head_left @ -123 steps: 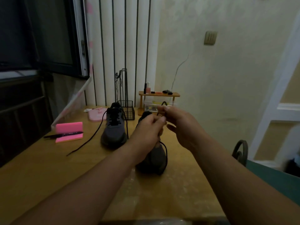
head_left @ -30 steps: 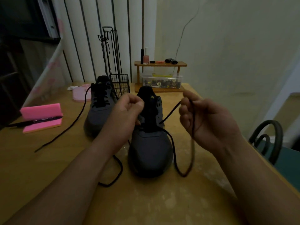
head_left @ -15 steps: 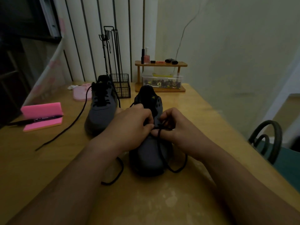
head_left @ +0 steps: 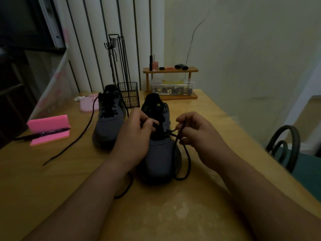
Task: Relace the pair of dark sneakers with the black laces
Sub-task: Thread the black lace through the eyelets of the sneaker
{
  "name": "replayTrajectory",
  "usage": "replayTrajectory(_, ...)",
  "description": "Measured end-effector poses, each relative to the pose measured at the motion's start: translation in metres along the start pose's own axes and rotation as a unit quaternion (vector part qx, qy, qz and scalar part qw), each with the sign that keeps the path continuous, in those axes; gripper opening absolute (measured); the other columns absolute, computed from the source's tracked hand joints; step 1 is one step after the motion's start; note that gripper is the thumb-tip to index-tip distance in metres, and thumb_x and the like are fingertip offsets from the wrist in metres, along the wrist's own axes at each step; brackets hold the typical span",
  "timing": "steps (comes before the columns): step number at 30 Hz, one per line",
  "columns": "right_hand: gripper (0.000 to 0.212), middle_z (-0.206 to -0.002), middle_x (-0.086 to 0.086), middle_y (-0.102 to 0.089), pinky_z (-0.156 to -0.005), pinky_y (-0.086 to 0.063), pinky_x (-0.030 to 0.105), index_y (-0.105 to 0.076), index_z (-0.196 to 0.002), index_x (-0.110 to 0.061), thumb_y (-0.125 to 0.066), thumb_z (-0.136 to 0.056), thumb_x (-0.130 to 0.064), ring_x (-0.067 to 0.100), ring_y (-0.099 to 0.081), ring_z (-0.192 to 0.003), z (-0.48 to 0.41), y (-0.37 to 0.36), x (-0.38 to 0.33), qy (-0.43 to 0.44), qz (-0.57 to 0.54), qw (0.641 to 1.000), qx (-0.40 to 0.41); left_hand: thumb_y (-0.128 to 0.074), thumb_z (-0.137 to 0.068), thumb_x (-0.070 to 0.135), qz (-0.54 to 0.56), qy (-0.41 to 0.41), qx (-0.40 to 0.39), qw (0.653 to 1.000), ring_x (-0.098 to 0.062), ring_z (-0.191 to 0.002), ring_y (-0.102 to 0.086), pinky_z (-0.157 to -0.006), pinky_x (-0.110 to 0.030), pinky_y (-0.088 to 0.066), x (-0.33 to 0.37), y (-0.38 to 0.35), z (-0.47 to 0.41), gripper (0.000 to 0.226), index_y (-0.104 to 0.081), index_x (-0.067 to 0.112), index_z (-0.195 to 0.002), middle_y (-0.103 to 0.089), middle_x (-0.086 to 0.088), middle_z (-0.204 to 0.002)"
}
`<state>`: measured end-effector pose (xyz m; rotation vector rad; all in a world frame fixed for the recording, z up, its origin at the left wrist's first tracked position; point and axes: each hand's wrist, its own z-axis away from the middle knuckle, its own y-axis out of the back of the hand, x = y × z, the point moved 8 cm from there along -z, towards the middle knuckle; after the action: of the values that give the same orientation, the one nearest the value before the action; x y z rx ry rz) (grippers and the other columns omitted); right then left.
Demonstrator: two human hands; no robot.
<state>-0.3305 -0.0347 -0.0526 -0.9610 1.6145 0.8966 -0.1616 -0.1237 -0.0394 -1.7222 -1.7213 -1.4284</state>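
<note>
Right hand pinches the black lace; left hand pinches it too, over the grey sneaker facing me.

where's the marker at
In the head view, the marker lies across the pink block at the left of the table, left of the far sneaker.

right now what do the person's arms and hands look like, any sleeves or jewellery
The left arm and right arm are bare to the frame's edge, with no sleeve in view. The left hand and right hand wear no gloves, rings, watch or bands that show. Dim light hides fine marks.
</note>
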Motion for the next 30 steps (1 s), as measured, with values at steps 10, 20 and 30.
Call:
replayTrajectory(10,0.046,-0.084,-0.003,-0.063,-0.064,-0.049,0.034,-0.049,-0.106,-0.017,-0.083,-0.084,-0.038,0.012,-0.062,-0.076,-0.005,-0.028,0.013,-0.028,0.174,0.984,0.001,-0.046,-0.11,0.016,0.258,0.111,0.045,0.959,-0.018,-0.083,-0.066,-0.08,-0.035,-0.055,-0.019,0.011,-0.007,0.016,-0.053,0.015,-0.095,-0.067,0.003,-0.077)
replayTrajectory(20,0.03,-0.092,0.005,-0.067,-0.073,-0.056,0.041,-0.06,-0.106,-0.02,-0.069,-0.096,-0.048,0.019,-0.068,-0.083,0.004,-0.016,0.004,0.025,0.12,0.992,0.004,-0.063,-0.098,0.05,-0.134,-0.012,-0.089,0.987,-0.007,-0.077,-0.057,-0.062,-0.032,-0.046,0.002,0.012,0.004,0.016,-0.055,0.037,-0.099,-0.059,0.009,-0.09)
replayTrajectory(30,0.042,-0.082,0.002,-0.063,-0.053,-0.045,0.02,-0.058,-0.114,-0.016,-0.08,-0.088,-0.039,0.01,-0.062,-0.061,0.004,-0.022,0.018,-0.025,0.093,0.991,-0.093,-0.058,-0.097,0.057,-0.302,-0.062,-0.101,0.946,-0.011,-0.076,-0.06,-0.065,-0.038,-0.052,0.016,0.012,0.003,0.023,-0.044,0.039,-0.102,-0.061,0.011,-0.084)
